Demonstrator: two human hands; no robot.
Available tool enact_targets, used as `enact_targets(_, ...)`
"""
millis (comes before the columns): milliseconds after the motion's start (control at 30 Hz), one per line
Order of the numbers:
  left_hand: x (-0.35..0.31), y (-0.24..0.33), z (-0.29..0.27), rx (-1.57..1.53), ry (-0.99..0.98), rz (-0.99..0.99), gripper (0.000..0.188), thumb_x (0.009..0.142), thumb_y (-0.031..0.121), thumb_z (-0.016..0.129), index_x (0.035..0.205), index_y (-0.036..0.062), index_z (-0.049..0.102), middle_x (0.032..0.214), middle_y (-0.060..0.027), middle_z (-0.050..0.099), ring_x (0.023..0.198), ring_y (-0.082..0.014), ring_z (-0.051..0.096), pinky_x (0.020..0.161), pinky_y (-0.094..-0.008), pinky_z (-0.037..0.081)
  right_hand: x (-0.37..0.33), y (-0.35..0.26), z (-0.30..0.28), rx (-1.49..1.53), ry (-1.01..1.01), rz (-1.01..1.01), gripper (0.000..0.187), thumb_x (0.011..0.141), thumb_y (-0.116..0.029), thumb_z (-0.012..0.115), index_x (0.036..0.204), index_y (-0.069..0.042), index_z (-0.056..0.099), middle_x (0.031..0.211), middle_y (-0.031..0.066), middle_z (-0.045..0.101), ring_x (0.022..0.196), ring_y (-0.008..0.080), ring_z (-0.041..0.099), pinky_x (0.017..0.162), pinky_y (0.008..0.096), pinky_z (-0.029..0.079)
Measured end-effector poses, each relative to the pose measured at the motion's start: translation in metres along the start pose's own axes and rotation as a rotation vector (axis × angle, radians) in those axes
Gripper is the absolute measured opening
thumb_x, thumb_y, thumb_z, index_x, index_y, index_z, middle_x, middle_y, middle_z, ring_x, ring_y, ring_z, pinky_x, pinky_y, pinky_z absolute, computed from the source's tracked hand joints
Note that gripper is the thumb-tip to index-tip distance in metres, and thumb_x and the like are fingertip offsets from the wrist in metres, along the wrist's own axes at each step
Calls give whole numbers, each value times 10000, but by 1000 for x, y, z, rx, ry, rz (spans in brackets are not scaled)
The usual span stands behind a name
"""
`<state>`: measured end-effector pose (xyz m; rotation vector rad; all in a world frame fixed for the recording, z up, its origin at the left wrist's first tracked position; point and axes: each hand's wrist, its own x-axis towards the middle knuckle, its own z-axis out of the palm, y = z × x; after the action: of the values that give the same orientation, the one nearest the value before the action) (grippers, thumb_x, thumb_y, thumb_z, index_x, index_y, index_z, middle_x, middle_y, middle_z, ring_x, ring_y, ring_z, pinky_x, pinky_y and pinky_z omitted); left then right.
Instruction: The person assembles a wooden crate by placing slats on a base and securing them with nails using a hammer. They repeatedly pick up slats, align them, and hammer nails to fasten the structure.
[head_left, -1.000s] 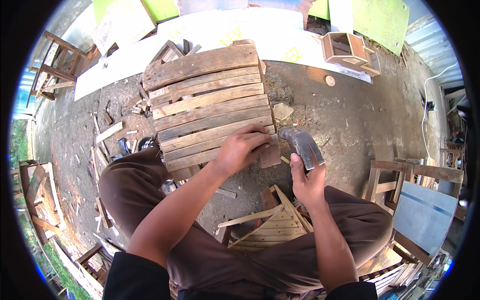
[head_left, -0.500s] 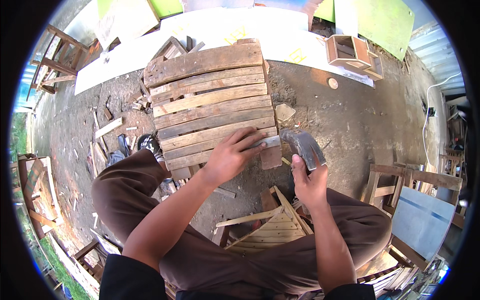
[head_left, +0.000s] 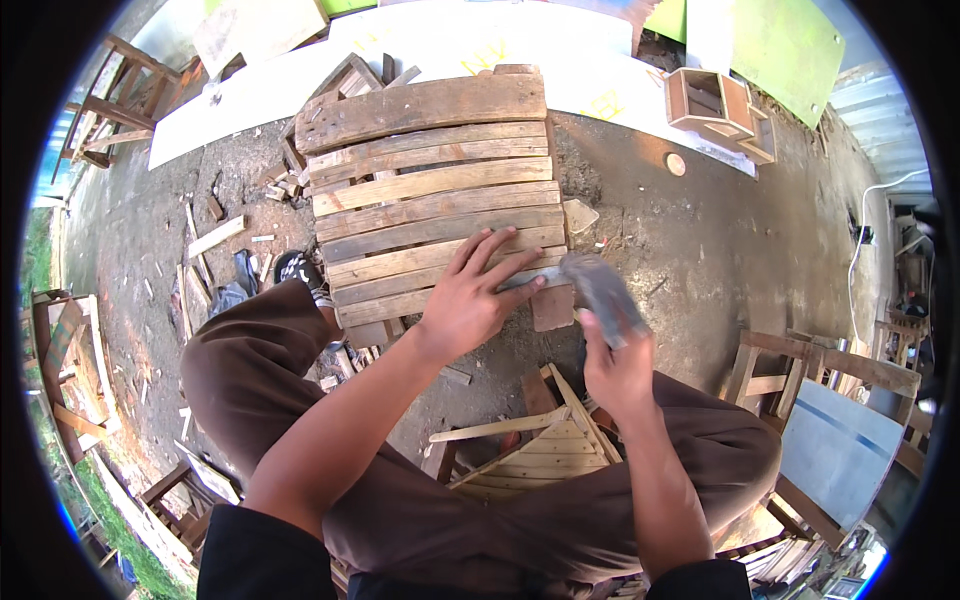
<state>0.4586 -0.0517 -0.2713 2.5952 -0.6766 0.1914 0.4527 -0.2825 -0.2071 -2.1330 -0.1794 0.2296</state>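
Note:
A slatted wooden panel (head_left: 440, 222), like a chair back or seat, is in front of me, its worn boards running side to side. My left hand (head_left: 466, 308) lies over its nearest slats with the fingers spread. The index finger and thumb rest by a short grey strip (head_left: 551, 275) at the panel's near right corner. A brown wooden block end (head_left: 552, 310) sticks out below that strip. My right hand (head_left: 618, 372) is closed round a claw hammer (head_left: 606, 298), blurred, its head close to the strip's right end. The hammer's handle is mostly hidden by the hand.
Between my legs is a slatted wooden piece (head_left: 540, 462). Offcuts (head_left: 216, 236) litter the floor at left. A small wooden box (head_left: 708, 103) and a white sheet (head_left: 240, 120) are farther off. To my right stands a wooden frame with a pale blue panel (head_left: 838, 450).
My left hand's fingers have spread wider, away from the grey strip's end. The hammer has swung and its head is now blurred. The panel appears slightly farther right in the view.

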Motion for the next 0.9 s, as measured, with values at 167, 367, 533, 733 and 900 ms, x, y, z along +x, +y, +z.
enact_targets(167,1,-2,-1,-10,-17,1,567,717,91,780,1253,275,779,1528,24,556,1500,-336,402,1260,-542,318,-1,-7,-3,32,-36,121,270,1058,-141,626,1252,46,644,751,42,590,647,112,493,599,321,451)
enact_targets(367,2,-1,-3,30,-7,9,492,777,169,776,1258,271,781,1513,21,559,1489,-296,410,1275,-502,307,9,-14,-1,34,45,-22,204,995,-45,675,1177,46,662,746,191,657,573,309,648,551,365,486)
enact_targets(533,0,-1,-3,25,-11,7,495,782,163,771,1264,275,775,1517,18,556,1496,-293,404,1279,-501,304,10,-19,-3,50,119,-144,145,999,-52,673,1110,40,659,740,181,654,593,313,673,554,364,490)
enact_targets(733,1,-2,2,-12,15,5,556,719,120,791,1251,282,778,1517,8,569,1492,-335,416,1260,-539,321,13,-17,-1,127,99,-31,195,1012,-90,678,1138,58,669,775,190,668,606,274,670,577,360,506)
enact_targets(900,0,-1,1,-13,9,4,556,716,118,792,1247,281,779,1519,11,567,1493,-332,416,1261,-540,321,16,-24,-3,111,149,-58,199,1006,-69,676,1155,63,672,818,190,696,647,281,693,615,358,525)
